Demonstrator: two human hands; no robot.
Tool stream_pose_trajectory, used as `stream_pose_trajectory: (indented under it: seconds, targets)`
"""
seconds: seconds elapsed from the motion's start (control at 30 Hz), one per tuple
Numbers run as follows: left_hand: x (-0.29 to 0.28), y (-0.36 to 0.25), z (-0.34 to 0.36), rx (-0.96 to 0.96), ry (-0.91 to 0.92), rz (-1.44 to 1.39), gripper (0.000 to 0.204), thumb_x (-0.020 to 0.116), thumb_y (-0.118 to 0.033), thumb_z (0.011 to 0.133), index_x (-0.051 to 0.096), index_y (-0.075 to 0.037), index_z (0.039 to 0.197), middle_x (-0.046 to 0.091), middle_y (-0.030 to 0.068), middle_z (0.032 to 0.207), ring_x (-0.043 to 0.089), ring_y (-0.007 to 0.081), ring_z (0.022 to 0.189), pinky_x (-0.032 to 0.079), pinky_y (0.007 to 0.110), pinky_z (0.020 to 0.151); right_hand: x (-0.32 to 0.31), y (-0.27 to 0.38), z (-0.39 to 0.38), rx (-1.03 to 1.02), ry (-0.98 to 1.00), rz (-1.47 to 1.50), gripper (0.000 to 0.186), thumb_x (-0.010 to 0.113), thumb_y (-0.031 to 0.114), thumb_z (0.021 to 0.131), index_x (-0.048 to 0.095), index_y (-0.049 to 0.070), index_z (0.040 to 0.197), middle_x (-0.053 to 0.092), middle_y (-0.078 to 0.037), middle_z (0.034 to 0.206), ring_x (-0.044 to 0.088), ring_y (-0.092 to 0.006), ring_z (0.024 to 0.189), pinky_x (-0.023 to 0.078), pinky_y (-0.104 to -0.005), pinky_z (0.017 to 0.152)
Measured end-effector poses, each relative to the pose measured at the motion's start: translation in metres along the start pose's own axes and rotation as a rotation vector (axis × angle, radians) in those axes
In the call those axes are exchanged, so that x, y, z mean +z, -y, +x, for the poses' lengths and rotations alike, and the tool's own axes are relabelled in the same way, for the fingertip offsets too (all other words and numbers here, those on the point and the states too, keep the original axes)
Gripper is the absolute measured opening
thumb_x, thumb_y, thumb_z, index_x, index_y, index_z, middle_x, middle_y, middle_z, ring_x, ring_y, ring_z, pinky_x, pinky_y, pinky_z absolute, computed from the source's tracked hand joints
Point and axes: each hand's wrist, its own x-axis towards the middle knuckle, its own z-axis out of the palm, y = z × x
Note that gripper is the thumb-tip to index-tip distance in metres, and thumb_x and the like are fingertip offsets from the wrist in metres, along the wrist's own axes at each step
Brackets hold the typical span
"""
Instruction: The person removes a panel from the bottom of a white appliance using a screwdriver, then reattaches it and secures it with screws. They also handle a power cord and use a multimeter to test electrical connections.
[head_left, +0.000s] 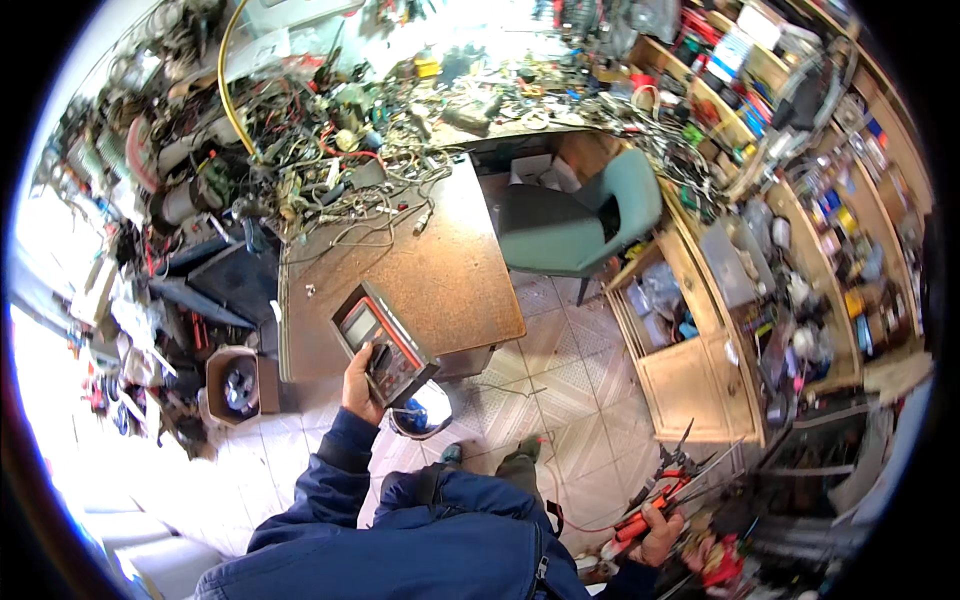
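Observation:
My left hand (362, 388) is closed around the lower left edge of a dark multimeter (398, 357) with a grey display and a red stripe. The meter is tilted and held above the near end of a brown wooden desk (450, 265). Down at the lower right, my right hand (658, 536) grips a bundle of red-handled tools (650, 508), among them pliers with dark jaws that point up. A thin red cord runs off to the left from beside that hand. How many tools are in the bundle I cannot make out.
Tangled cables (385, 205) cover the desk's far end. A green chair (590, 225) stands beyond its right side. On the tiled floor are a bucket (422, 412) and a cardboard box (240, 385). A wooden cabinet (695, 390) and crammed shelves line the right.

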Motion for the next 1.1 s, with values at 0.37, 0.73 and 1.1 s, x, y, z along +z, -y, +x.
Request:
stream_pose_trajectory:
  seconds: [0.37, 0.73, 1.1]
  targets:
    - [-0.008, 0.09, 0.142, 0.276, -0.186, -0.138, 0.017, 0.064, -0.016, 0.096, 0.064, -0.006, 0.11, 0.071, 0.0098, 0.1, 0.071, 0.0282, 0.091, 0.059, 0.049, 0.083, 0.174, 0.152, 0.31, -0.271, 0.539, -0.564, 0.024, 0.066, 0.005, 0.078, 0.06, 0.0, 0.101, 0.059, -0.004, 0.085, 0.059, -0.0138, 0.073, 0.05, -0.0298, 0.068]
    - [-0.006, 0.102, 0.211, 0.506, -0.542, -0.318, 0.023, 0.069, -0.005, 0.086, 0.063, -0.01, 0.108, 0.071, 0.0068, 0.101, 0.07, 0.025, 0.093, 0.059, 0.047, 0.083, 0.487, 0.105, 0.371, -0.487, 1.368, -0.757, 0.019, 0.073, 0.005, 0.073, 0.063, 0.001, 0.089, 0.058, 0.003, 0.073, 0.052, -0.0067, 0.065, 0.046, -0.026, 0.059]
    - [0.022, 0.107, 0.223, 0.778, -1.04, -0.174, 0.042, 0.077, -0.006, 0.083, 0.056, 0.002, 0.118, 0.066, 0.0084, 0.108, 0.064, 0.0175, 0.095, 0.051, 0.03, 0.087, 0.673, -0.115, 0.309, -0.784, 1.791, -1.095, 0.031, 0.073, 0.027, 0.065, 0.069, 0.002, 0.083, 0.068, -0.019, 0.073, 0.067, -0.0348, 0.069, 0.053, -0.0436, 0.068]
